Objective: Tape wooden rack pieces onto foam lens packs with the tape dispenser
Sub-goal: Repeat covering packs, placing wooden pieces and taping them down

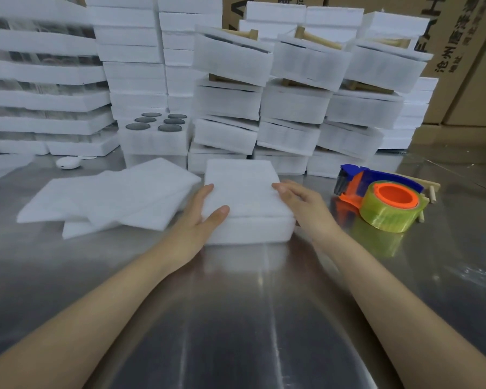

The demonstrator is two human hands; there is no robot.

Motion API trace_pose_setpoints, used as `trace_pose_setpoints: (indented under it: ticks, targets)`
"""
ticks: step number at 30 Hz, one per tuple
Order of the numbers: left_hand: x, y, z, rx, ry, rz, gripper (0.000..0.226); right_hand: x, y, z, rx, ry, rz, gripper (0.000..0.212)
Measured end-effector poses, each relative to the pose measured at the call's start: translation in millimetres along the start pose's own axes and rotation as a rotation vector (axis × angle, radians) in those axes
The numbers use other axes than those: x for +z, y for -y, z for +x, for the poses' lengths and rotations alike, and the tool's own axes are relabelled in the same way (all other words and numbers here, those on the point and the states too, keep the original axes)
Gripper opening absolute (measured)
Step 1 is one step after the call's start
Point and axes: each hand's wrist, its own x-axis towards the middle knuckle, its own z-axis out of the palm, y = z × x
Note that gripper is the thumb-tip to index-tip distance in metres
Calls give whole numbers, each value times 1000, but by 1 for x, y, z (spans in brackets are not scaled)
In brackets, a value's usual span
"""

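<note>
Head view: a person's two bare arms reach across a shiny steel table (236,318) to a white foam lens pack (244,192) lying flat near the middle. The left hand (199,217) presses the pack's left side with straight fingers, thumb resting on top. The right hand (303,203) lies with flat fingers on the pack's right top edge. The hands are apart, with the pack between them. Just right of the pack sits a blue and orange tape dispenser (376,189) loaded with clear yellowish tape. A wooden rack piece (432,189) pokes out from behind the dispenser. Loose foam sheets (110,197) overlap on the left. At the far side stand stacks of foam packs (292,108), one open tray showing dark round lenses (138,126). Cardboard boxes (466,51) rise far right.
</note>
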Motion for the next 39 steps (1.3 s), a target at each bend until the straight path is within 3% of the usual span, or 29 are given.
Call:
trace_pose_setpoints:
  ticks: [2,5,9,18,26,35,39]
  targets:
    - [0,1,1,25,-3,35,57,-4,-3,1,27,69,-69,9]
    - [-2,5,3,117,21,86,48,-8,-11,0,54,191,-157,35]
    - [-6,8,5,180,42,97,32,-7,-9,-4,-51,268,-240,53]
    - [-3,-1,2,115,38,80,58,-11,0,-9,-63,307,-397,73]
    - [-2,-4,-1,147,19,83,51,-12,-4,-11,-136,241,-341,50]
    - [-2,-5,-4,145,11,116,54,-12,-12,-10,-315,122,-317,39]
    - [-3,-6,-6,171,27,133,46,-13,-9,-10,-397,11,-313,20]
